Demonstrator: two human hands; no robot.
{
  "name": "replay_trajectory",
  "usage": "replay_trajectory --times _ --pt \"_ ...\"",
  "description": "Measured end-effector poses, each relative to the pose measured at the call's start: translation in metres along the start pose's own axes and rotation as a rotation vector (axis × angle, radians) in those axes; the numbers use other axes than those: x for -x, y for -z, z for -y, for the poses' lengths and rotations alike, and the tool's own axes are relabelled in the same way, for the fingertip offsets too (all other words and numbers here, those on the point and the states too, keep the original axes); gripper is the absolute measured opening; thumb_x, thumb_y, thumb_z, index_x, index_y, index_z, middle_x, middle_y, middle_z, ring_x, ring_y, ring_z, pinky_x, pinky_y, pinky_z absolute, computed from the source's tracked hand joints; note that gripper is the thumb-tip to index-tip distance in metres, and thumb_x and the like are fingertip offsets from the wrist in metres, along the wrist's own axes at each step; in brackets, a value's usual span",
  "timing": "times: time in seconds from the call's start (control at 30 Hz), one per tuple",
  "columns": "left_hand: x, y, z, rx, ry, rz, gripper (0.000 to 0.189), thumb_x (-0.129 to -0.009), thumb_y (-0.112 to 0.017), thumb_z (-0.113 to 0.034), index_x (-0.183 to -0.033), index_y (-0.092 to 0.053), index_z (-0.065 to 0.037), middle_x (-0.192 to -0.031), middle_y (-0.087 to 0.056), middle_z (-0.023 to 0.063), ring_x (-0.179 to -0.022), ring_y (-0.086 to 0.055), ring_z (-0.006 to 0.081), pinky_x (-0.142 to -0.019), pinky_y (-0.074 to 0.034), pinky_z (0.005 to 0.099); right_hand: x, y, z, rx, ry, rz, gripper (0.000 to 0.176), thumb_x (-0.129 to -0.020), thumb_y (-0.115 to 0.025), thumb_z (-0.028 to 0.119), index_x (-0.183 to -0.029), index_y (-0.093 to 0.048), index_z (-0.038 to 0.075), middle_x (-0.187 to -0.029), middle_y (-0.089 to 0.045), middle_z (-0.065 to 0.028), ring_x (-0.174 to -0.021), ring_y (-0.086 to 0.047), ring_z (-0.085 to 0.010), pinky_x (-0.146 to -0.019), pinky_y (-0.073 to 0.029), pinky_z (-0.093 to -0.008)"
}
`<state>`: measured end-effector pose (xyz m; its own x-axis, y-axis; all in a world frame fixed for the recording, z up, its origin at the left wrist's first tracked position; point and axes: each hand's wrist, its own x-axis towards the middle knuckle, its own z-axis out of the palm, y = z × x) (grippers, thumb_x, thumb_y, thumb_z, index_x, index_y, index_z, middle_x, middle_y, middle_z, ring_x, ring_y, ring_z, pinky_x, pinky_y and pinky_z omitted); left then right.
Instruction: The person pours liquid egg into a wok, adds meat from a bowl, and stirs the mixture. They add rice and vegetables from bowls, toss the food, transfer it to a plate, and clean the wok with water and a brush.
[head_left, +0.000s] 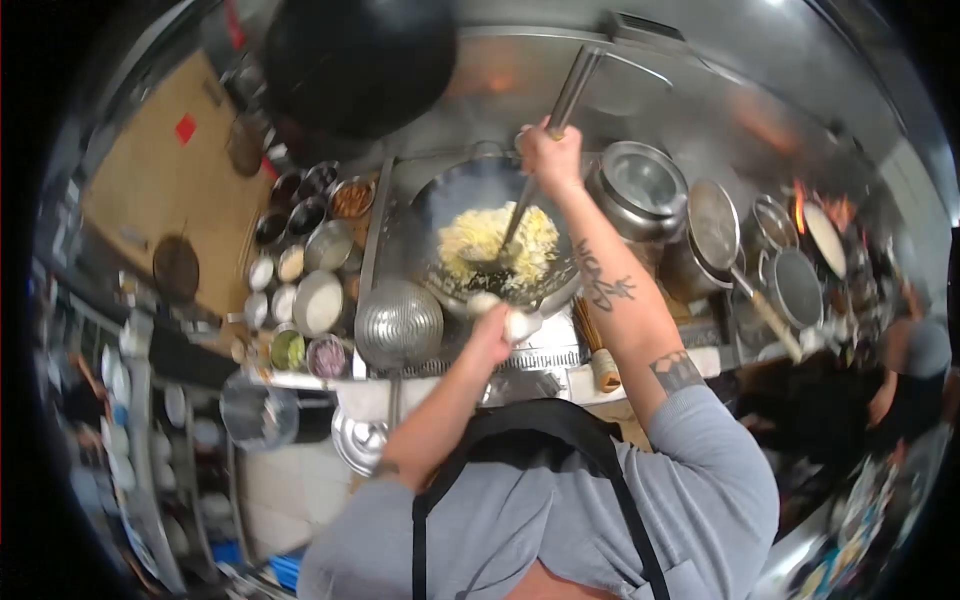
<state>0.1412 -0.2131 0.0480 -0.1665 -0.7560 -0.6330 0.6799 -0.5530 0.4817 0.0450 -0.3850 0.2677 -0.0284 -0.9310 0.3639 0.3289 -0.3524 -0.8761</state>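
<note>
Hands on either side of the food: the right hand (552,160), beyond the wok (432,198), is closed around the long handle of a ladle (572,92); the left hand (490,338), at the wok's near rim, is closed on what appears to be a white cloth (518,326). The yellow and pale food (538,240) lies inside the wok, between the two hands, with the ladle's lower end in it. A perforated strainer (399,325) lies just left of the wok, near the left hand; a metal pot (640,180) stands to the right of the wok.
</note>
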Motion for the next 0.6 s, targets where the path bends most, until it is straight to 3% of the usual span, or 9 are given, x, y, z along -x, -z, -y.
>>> replay_trajectory --times 0.03,0.07,0.13,0.23,0.27,0.3,0.37,0.47,0.6 --pt "0.001 0.025 0.019 -0.020 -0.082 0.181 0.035 -0.091 -0.047 -0.017 -0.115 -0.056 0.007 -0.110 -0.065 0.0184 -0.100 -0.065 0.0317 -0.088 -0.054 0.0436 -0.004 0.010 -0.007 0.017 0.074 -0.029 0.028 -0.083 -0.062 0.006 -0.062 -0.044 0.008 -0.050 -0.048 -0.0040 -0.038 -0.047 -0.0146 -0.035 -0.037 -0.0313" --pt "0.014 0.030 0.040 -0.013 -0.078 0.086 0.038 -0.090 -0.048 -0.015 -0.116 -0.058 0.010 -0.114 -0.064 0.0190 -0.103 -0.064 0.0308 -0.092 -0.052 0.0427 -0.010 0.020 0.001 -0.039 0.078 0.004 0.029 -0.084 -0.063 0.006 -0.062 -0.044 0.008 -0.050 -0.048 -0.0040 -0.038 -0.047 -0.0146 -0.035 -0.037 -0.0312" --pt "0.036 0.065 0.075 0.088 0.018 0.181 0.034 -0.089 -0.048 -0.006 -0.118 -0.055 0.010 -0.114 -0.064 0.0210 -0.102 -0.064 0.0314 -0.091 -0.054 0.0424 -0.031 0.030 0.040 -0.138 0.078 0.109 0.030 -0.084 -0.063 0.006 -0.060 -0.044 0.008 -0.050 -0.048 -0.0040 -0.039 -0.048 -0.0146 -0.037 -0.038 -0.0312" --pt "0.056 0.025 0.053 -0.012 -0.093 0.047 0.032 -0.088 -0.048 -0.004 -0.116 -0.055 0.011 -0.115 -0.063 0.0217 -0.103 -0.064 0.0322 -0.092 -0.054 0.0425 -0.042 0.011 0.109 -0.151 0.171 0.139 0.033 -0.085 -0.065 0.009 -0.061 -0.043 0.008 -0.049 -0.046 -0.0035 -0.037 -0.045 -0.0148 -0.038 -0.037 -0.0309" --pt "0.030 0.028 0.040 0.047 -0.069 0.060 0.028 -0.090 -0.047 -0.005 -0.113 -0.054 0.008 -0.116 -0.062 0.0230 -0.104 -0.064 0.0335 -0.091 -0.054 0.0438 -0.037 -0.002 0.128 -0.149 0.182 0.116 0.034 -0.086 -0.066 0.011 -0.062 -0.041 0.010 -0.048 -0.044 -0.0031 -0.035 -0.041 -0.0146 -0.037 -0.035 -0.0313" --pt "0.041 -0.005 0.015 0.064 -0.084 -0.097 0.022 -0.092 -0.045 -0.008 -0.109 -0.052 0.004 -0.113 -0.063 0.0226 -0.101 -0.064 0.0339 -0.089 -0.054 0.0456 -0.031 -0.012 0.136 -0.109 0.231 0.119 0.032 -0.085 -0.066 0.011 -0.062 -0.044 0.009 -0.048 -0.045 -0.0030 -0.037 -0.044 -0.0140 -0.038 -0.036 -0.0308" --pt "0.001 -0.007 -0.007 0.039 -0.036 -0.071 0.023 -0.095 -0.045 -0.016 -0.109 -0.052 0.000 -0.103 -0.063 0.0159 -0.093 -0.065 0.0329 -0.086 -0.054 0.0468 -0.023 -0.026 0.146 -0.032 0.348 0.128 0.029 -0.084 -0.066 0.011 -0.061 -0.050 0.006 -0.049 -0.048 -0.0029 -0.042 -0.049 -0.0128 -0.039 -0.038 -0.0296" --pt "-0.042 0.011 -0.024 -0.020 0.034 0.021 0.027 -0.096 -0.049 -0.021 -0.116 -0.050 -0.002 -0.113 -0.060 0.0147 -0.101 -0.063 0.0320 -0.088 -0.053 0.0475 -0.010 -0.025 0.092 -0.009 0.273 0.171 0.027 -0.083 -0.065 0.010 -0.062 -0.050 0.006 -0.050 -0.048 -0.0013 -0.043 -0.049 -0.0118 -0.039 -0.038 -0.0296" --pt "-0.016 0.011 -0.031 0.028 0.014 0.159 0.035 -0.095 -0.055 -0.025 -0.122 -0.050 -0.003 -0.119 -0.059 0.0131 -0.109 -0.059 0.0297 -0.093 -0.050 0.0465 -0.007 0.030 -0.020 0.200 0.008 0.185 0.026 -0.081 -0.063 0.012 -0.061 -0.047 0.008 -0.051 -0.047 0.0006 -0.043 -0.047 -0.0108 -0.040 -0.036 -0.0298"
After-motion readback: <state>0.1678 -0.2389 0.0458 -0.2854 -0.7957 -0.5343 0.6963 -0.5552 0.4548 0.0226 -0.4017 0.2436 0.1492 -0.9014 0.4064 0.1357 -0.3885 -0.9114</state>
